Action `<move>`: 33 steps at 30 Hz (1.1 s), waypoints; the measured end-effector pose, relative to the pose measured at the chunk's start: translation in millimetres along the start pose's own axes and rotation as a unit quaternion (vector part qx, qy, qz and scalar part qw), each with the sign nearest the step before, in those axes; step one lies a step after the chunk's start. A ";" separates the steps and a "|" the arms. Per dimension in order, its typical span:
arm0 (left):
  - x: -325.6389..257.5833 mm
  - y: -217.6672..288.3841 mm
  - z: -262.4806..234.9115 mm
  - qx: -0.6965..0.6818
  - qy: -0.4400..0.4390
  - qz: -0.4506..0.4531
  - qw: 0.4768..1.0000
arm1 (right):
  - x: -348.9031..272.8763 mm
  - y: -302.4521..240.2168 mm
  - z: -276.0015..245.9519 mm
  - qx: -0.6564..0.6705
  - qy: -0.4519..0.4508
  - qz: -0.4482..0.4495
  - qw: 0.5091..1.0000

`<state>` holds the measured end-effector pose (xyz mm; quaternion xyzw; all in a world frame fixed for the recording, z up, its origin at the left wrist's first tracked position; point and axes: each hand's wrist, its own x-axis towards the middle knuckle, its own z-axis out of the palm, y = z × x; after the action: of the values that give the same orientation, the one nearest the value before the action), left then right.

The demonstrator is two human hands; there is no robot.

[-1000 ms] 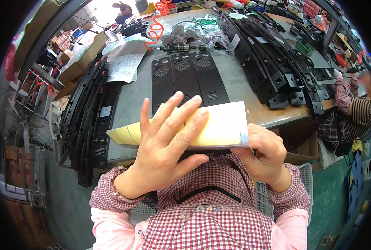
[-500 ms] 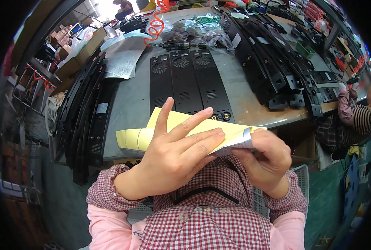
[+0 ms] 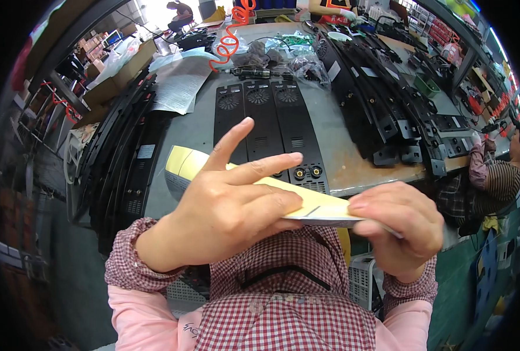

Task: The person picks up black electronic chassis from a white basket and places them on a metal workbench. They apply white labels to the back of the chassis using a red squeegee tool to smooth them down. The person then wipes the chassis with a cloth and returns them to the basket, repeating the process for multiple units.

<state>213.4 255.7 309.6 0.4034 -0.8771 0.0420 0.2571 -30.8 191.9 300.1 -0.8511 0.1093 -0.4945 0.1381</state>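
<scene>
A folded yellow sheet of backing paper, greyish-white on its underside, is held between my two hands above the table's near edge. My left hand grips its middle, with the lower fingers on top, the thumb mostly hidden below, and the index and little fingers raised. At the sheet's right end, the fingers and thumb of my right hand pinch it. Just beyond the hands, several long black metal panels lie side by side, each with a round fan-like vent and brass-coloured terminals near the front.
Stacked black panels stand on the left and right of the grey table. A power screwdriver, a coiled orange hose and plastic bags lie behind. A co-worker sits at the far right.
My right hand has shifted right and its fingers now reach over the sheet's end. The left hand has moved slightly left, and the sheet has turned, its right end lower.
</scene>
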 end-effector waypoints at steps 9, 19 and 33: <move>-23.9 -8.3 -28.0 0.027 0.023 -0.013 0.999 | -48.5 -16.6 -32.6 -0.198 0.227 0.073 0.951; -62.5 -9.6 -30.3 0.132 0.071 0.019 0.988 | -118.1 -5.3 -66.1 -0.323 0.321 0.014 0.890; -112.5 55.6 3.9 0.045 -0.068 0.020 0.996 | -121.6 -25.2 -58.2 -0.328 -0.160 0.159 0.917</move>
<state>232.2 369.1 259.1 0.3988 -0.8978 0.0592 0.1772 -139.5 247.4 237.6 -0.8878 0.3761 -0.2593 -0.0565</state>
